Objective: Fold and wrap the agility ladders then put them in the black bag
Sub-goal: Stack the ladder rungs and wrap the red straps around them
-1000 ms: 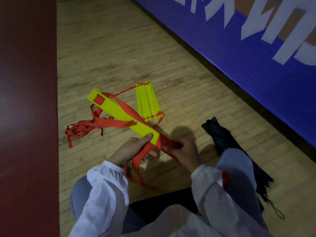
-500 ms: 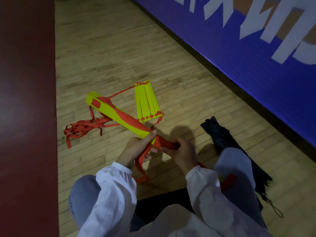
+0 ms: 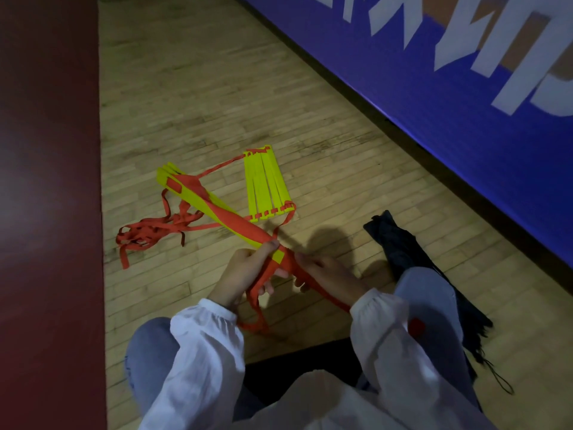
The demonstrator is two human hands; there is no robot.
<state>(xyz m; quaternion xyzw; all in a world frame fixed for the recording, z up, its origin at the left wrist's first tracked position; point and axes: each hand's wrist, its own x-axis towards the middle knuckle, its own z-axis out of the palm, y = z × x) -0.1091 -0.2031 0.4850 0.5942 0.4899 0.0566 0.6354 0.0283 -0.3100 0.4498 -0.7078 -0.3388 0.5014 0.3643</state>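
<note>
A stack of yellow ladder rungs (image 3: 198, 198) bound by an orange strap slants from upper left down to my hands. My left hand (image 3: 245, 274) grips the near end of this stack, thumb on top. My right hand (image 3: 328, 274) pinches the orange strap (image 3: 313, 283) that runs off the stack's end toward my right sleeve. A second group of yellow rungs (image 3: 266, 184) lies flat on the floor beyond. Loose orange straps (image 3: 148, 235) trail in a tangle to the left. The black bag (image 3: 400, 243) lies crumpled on the floor at the right, beside my knee.
I sit on a wooden floor (image 3: 201, 88). A dark red strip (image 3: 46, 181) borders it on the left. A blue banner with white letters (image 3: 434, 72) runs along the right. My knees in blue jeans frame the near floor.
The stacked rungs have turned edge-on and sunk closer to my hands. The strap in my right hand now runs further back toward my right sleeve.
</note>
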